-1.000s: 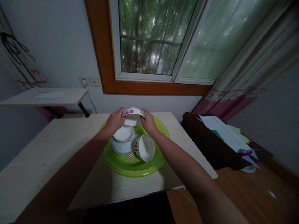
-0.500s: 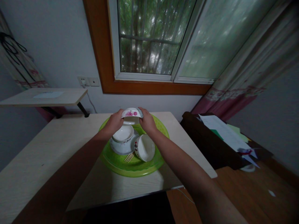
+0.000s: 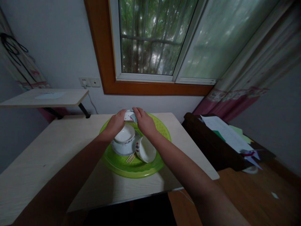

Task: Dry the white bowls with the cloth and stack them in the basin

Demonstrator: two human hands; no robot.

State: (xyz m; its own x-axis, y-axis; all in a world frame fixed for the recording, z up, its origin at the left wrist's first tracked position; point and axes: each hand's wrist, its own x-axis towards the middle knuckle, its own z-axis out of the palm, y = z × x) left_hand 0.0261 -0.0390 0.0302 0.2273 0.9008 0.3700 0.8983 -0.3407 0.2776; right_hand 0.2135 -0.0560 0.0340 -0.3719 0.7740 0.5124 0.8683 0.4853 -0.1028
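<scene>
Between both hands is a white floral bowl, raised over the back of a round green tray. My left hand grips its left side and my right hand its right, fingers closed around it. Much of the bowl is hidden by the hands; a grey-green patch shows on its right part. Just below my left hand, another white bowl sits upright on a stack of plates. A third bowl lies tipped on its side at the right. Several chopsticks rest in front of the plates.
The tray stands on a pale wooden table. A raised shelf is at the back left, near wall sockets. Behind is a barred window. On the right, a dark brown piece of furniture holds papers.
The held bowl has turned, so less of its floral side and no inner face now shows. My right hand has shifted slightly left, closer to my left hand.
</scene>
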